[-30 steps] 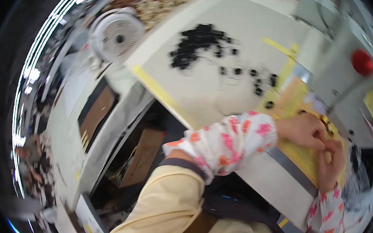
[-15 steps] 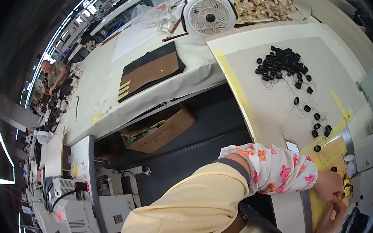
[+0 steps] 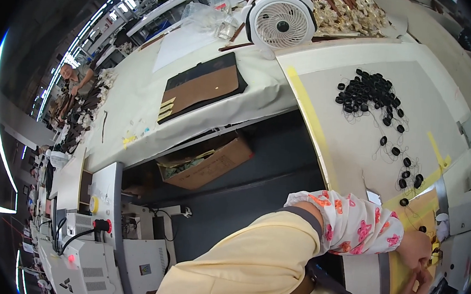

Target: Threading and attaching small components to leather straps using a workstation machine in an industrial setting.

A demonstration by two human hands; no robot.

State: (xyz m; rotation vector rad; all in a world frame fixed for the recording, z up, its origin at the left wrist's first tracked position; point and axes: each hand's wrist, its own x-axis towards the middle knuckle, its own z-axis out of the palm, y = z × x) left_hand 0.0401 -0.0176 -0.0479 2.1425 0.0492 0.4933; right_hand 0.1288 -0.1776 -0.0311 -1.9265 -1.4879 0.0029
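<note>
My left hand (image 3: pixel 414 249) is at the right edge of the worktable, its fingers curled closed by the machine. Just below it my right hand (image 3: pixel 412 290) meets it, fingers bent and fingertips pressed together near the left hand's. Whatever they pinch is too small or hidden to make out. Beside the left hand sits a small yellow-and-black piece (image 3: pixel 435 251). A single black thread bobbin (image 3: pixel 422 229) lies just above that hand. Several more black bobbins (image 3: pixel 372 90) with loose thread tails form a pile farther up, trailing down toward my hands.
A grey-white machine (image 3: pixel 459 217) borders the table's right side. A white fan (image 3: pixel 280 22) stands at the back, with a brown-and-black flat panel (image 3: pixel 204 88) on the cloth-covered table to its left. Below are a cardboard box (image 3: pixel 211 164) and a white machine unit (image 3: pixel 87 268).
The view has shifted, so the tables and fan appear farther right. My hands stay together at the same spot by the machine, with only a slight change of finger position.
</note>
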